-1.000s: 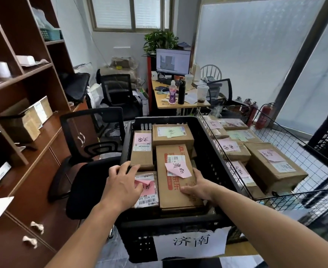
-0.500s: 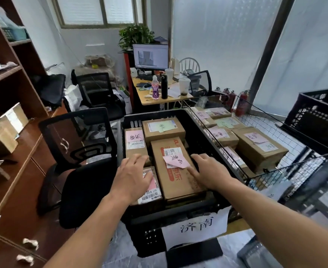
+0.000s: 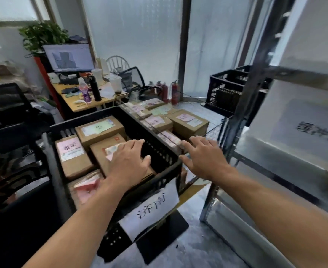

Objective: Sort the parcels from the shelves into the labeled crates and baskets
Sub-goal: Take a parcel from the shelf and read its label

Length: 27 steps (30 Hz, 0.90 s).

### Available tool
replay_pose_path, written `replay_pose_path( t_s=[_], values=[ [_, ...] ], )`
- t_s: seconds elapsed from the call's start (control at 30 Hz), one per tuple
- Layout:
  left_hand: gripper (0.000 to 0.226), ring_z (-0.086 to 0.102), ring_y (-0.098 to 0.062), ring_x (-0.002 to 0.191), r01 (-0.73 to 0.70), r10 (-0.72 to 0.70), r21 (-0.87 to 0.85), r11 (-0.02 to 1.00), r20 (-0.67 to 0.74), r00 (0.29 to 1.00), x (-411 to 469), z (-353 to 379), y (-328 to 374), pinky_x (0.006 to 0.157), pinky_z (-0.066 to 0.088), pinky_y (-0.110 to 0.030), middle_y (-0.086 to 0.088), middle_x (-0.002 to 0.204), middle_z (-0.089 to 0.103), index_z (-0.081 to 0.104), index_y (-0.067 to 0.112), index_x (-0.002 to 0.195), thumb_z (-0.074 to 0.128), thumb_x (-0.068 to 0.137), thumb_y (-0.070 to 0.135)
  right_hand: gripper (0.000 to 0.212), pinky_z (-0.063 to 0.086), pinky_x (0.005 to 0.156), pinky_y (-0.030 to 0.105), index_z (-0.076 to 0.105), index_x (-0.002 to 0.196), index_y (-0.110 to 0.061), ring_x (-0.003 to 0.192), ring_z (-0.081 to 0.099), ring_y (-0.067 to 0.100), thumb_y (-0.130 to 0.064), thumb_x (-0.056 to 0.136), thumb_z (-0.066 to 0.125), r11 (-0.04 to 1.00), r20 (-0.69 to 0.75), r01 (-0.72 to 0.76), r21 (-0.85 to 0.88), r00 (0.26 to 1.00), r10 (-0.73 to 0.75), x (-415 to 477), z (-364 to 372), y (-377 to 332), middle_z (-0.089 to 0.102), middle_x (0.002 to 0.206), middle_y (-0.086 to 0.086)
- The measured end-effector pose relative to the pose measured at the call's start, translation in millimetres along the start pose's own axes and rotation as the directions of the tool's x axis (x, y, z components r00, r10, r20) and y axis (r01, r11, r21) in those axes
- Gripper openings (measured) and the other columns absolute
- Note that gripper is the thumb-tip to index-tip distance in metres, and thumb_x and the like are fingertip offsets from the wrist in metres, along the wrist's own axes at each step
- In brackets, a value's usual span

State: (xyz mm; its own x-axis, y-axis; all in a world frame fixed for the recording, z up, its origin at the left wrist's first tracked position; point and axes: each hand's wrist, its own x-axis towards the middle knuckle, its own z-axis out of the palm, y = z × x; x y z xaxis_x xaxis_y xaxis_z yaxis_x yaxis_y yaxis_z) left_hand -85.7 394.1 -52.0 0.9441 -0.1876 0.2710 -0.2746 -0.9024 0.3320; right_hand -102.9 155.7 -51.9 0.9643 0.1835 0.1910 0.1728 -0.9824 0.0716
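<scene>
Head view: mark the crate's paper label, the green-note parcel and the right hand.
paper label [image 3: 151, 207], head view, middle of the white sheet.
green-note parcel [image 3: 99, 128], head view, its top face.
right hand [image 3: 203, 157], head view, back of the hand.

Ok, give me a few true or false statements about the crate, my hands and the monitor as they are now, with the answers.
1. The left hand and the right hand both have straight, spread fingers and hold nothing. True.
2. The black crate is empty. False: cardboard parcels lie in it.
3. A white paper label hangs on the crate's near side. True.
4. The monitor is switched off. False: its screen is lit.
</scene>
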Motion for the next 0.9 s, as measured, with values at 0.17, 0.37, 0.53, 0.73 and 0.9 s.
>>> replay_pose_path(
  t_s=[0.17,0.37,0.53,0.73,0.9],
  values=[
    [0.059,0.034,-0.027,0.136,-0.18,0.177,0.066,0.981,0.057,0.983,0.2,32.8,89.8,0.113,0.029,-0.04,-0.004,0.146,0.044,0.039,0.019,0.145,0.052,0.094,0.046,0.055,0.036,0.112,0.049,0.041,0.148,-0.026,0.139,0.042,0.032,-0.055,0.101,0.042,0.976,0.04,-0.216,-0.021,0.975,0.217,-71.4,-4.7,79.0,0.048,0.148,0.008],
    [0.055,0.031,-0.025,0.139,-0.361,0.351,0.023,0.932,0.189,0.917,-29.6,85.8,203.3,0.113,0.026,-0.039,0.001,0.148,0.041,0.038,0.024,0.146,0.045,0.096,0.047,0.051,0.037,0.109,0.046,0.044,0.142,-0.024,0.135,0.045,0.03,-0.055,0.102,0.036,0.908,0.102,-0.41,-0.08,0.903,0.417,-182.5,-8.7,167.9,0.052,0.141,0.007],
    [0.055,0.032,-0.027,0.138,-0.467,0.47,-0.066,0.882,0.222,0.854,-62.6,120.8,299.6,0.11,0.029,-0.041,0.0,0.148,0.042,0.039,0.022,0.145,0.046,0.095,0.044,0.052,0.037,0.108,0.047,0.042,0.145,-0.026,0.136,0.044,0.029,-0.056,0.103,0.035,0.835,0.106,-0.543,-0.089,0.828,0.55,-272.6,-13.0,227.2,0.05,0.143,0.005],
    [0.055,0.033,-0.027,0.137,-0.549,0.564,-0.134,0.825,0.242,0.789,-89.1,154.9,386.6,0.112,0.029,-0.042,0.0,0.148,0.043,0.039,0.021,0.145,0.047,0.095,0.042,0.052,0.036,0.11,0.049,0.043,0.145,-0.026,0.139,0.04,0.028,-0.055,0.103,0.035,0.735,0.123,-0.676,-0.062,0.725,0.677,-354.4,-17.9,277.6,0.048,0.145,0.004],
    [0.05,0.035,-0.026,0.135,-0.588,0.61,-0.164,0.792,0.254,0.751,-89.6,177.3,429.6,0.111,0.031,-0.042,0.0,0.146,0.044,0.041,0.021,0.141,0.046,0.096,0.042,0.053,0.032,0.115,0.051,0.039,0.148,-0.028,0.143,0.034,0.028,-0.056,0.103,0.034,0.668,0.118,-0.743,-0.03,0.661,0.741,-377.9,-19.9,309.5,0.043,0.15,0.004]
  ],
)
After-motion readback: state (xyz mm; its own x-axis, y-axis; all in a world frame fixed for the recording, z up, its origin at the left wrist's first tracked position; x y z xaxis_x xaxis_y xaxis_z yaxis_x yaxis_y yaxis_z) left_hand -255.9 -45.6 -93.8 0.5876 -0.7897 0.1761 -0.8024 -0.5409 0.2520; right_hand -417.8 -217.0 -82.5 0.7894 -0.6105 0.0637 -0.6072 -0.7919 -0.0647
